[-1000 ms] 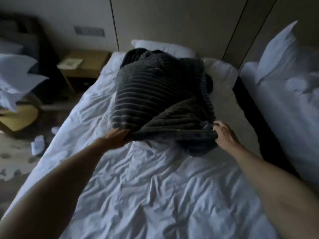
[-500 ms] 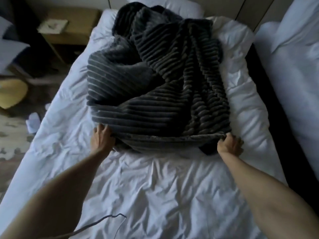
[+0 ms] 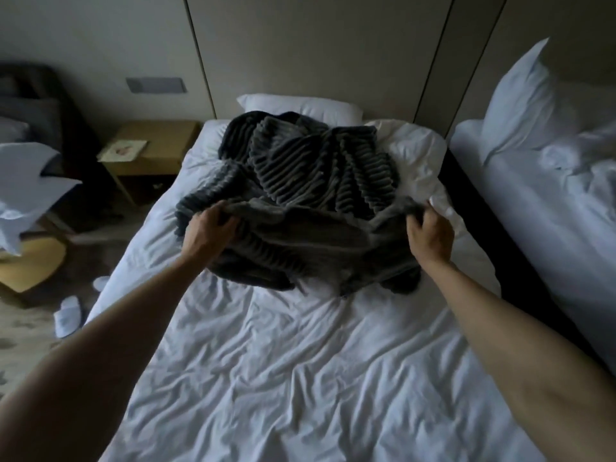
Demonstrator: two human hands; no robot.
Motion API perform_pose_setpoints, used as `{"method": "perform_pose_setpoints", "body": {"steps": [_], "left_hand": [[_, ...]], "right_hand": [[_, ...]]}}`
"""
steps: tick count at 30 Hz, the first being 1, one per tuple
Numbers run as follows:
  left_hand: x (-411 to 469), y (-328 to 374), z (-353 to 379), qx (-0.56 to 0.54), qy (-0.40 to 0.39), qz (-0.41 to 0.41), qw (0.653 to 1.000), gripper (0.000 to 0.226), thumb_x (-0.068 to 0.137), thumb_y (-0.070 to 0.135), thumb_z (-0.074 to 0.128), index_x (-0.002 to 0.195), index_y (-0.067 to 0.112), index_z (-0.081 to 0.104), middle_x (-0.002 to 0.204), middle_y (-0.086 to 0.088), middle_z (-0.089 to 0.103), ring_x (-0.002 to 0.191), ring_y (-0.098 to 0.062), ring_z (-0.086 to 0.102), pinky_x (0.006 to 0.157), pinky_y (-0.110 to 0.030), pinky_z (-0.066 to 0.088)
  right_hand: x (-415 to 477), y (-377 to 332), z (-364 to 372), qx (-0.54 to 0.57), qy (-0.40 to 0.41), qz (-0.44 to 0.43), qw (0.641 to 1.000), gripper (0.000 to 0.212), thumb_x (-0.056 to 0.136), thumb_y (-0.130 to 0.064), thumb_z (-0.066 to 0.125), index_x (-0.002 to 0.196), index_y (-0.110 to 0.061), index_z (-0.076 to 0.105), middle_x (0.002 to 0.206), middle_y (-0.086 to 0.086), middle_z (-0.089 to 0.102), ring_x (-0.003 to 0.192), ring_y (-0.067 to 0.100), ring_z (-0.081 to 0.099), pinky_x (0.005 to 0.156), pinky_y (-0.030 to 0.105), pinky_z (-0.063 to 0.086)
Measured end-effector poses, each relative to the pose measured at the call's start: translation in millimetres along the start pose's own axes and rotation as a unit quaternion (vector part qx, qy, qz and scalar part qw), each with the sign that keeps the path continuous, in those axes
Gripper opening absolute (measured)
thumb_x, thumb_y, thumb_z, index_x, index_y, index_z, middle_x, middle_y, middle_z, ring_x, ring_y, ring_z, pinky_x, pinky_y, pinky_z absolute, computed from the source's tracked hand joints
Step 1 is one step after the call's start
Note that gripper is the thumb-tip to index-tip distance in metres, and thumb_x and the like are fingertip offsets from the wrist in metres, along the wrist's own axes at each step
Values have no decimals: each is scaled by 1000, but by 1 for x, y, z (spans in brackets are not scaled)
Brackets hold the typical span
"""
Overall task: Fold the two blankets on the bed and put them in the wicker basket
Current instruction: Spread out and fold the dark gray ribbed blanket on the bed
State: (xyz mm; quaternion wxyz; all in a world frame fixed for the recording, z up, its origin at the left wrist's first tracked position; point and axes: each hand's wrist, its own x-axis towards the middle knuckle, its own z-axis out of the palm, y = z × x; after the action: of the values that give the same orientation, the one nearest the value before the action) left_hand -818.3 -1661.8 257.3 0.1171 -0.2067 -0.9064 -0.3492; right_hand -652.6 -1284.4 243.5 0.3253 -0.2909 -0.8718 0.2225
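Our left hand (image 3: 208, 228) grips the near edge of the dark grey ribbed blanket (image 3: 310, 181), fingers curled over the top of the fabric and the thumb tucked beneath. Our right hand (image 3: 430, 233) is closed on the same edge further to the right, pinching a bunched corner with bent fingers. We hold the two hands well apart, with the edge stretched between them and raised off the bed (image 3: 300, 361). Below that edge a fold of the blanket hangs down and touches the wrinkled white sheet. Beyond our hands the blanket lies in a crumpled heap across the upper half of the bed, its ribs running in several directions, and its far end reaches a white pillow (image 3: 300, 106) against the panelled wall. The bedding shows bare to the right of the heap and across the whole near half of the mattress. To our left a wooden nightstand (image 3: 156, 141) stands just beside the head of the bed, with a pale booklet (image 3: 125, 150) lying on its top. On the floor further left we see a pair of white slippers (image 3: 68, 315) near a yellow chair (image 3: 30, 261). To our right a second bed (image 3: 550, 211) with white covers stands apart across a dark gap.
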Motion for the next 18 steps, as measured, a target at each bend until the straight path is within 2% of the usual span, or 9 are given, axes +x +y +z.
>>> {"method": "perform_pose_setpoints", "body": {"steps": [1, 3, 5, 7, 9, 11, 13, 15, 18], "left_hand": [[-5, 0, -3, 70, -76, 63, 993, 35, 82, 50, 51, 109, 31, 60, 100, -7, 71, 90, -29, 67, 74, -39, 53], [-24, -6, 3, 211, -258, 124, 935, 53, 80, 69, 38, 119, 38, 57, 116, -3, 68, 102, -27, 65, 84, -36, 52], [-54, -18, 23, 299, -398, 82, 864, 64, 80, 78, 31, 126, 41, 53, 130, -1, 60, 115, -26, 58, 95, -34, 46], [-89, -31, 53, 349, -476, 28, 807, 61, 83, 75, 36, 131, 38, 48, 134, -4, 56, 121, -29, 54, 98, -36, 41], [-119, -37, 86, 321, -541, -18, 778, 56, 89, 60, 47, 136, 30, 44, 138, -8, 52, 124, -28, 52, 100, -34, 39], [-142, -34, 120, 283, -583, -19, 761, 52, 92, 42, 52, 138, 21, 43, 139, -10, 51, 124, -27, 51, 102, -32, 41], [-155, -22, 155, 263, -583, 39, 767, 48, 93, 35, 50, 138, 20, 43, 144, -9, 46, 130, -28, 46, 106, -37, 39], [-167, -3, 190, 241, -570, 77, 782, 54, 93, 34, 51, 145, 23, 38, 151, -5, 38, 137, -26, 37, 110, -39, 36], [-186, 29, 247, 200, -546, 85, 810, 60, 90, 37, 55, 146, 24, 35, 148, -3, 38, 138, -22, 34, 106, -37, 39]], "right_hand": [[-6, 1, -5, -62, -43, -72, 995, 35, 88, -31, 57, 110, -6, 65, 95, 25, 69, 88, 42, 65, 75, 42, 50], [-29, 11, -7, -181, -168, -169, 954, 35, 83, -39, 64, 106, -13, 66, 89, 23, 70, 83, 42, 66, 72, 43, 51], [-59, 24, -2, -278, -297, -207, 889, 39, 83, -49, 60, 110, -21, 64, 99, 17, 70, 92, 37, 66, 76, 38, 50], [-92, 43, 7, -268, -368, -194, 869, 39, 86, -50, 54, 113, -23, 61, 107, 12, 69, 99, 32, 64, 78, 35, 48], [-127, 66, 16, -193, -408, -128, 883, 35, 88, -44, 55, 113, -20, 59, 112, 7, 65, 105, 28, 59, 81, 34, 48], [-161, 93, 25, -130, -420, -46, 897, 34, 87, -36, 59, 115, -19, 60, 115, 4, 60, 111, 25, 56, 88, 35, 48], [-192, 123, 33, -87, -382, 43, 919, 28, 85, -27, 62, 111, -17, 64, 112, 5, 61, 109, 25, 56, 91, 36, 47], [-216, 154, 40, -41, -346, 153, 925, 23, 87, -14, 58, 109, -11, 66, 111, 9, 64, 106, 28, 59, 90, 37, 49], [-227, 197, 55, -1, -261, 353, 899, 35, 85, 0, 50, 119, -3, 60, 120, 20, 59, 110, 37, 56, 93, 39, 46]]}}
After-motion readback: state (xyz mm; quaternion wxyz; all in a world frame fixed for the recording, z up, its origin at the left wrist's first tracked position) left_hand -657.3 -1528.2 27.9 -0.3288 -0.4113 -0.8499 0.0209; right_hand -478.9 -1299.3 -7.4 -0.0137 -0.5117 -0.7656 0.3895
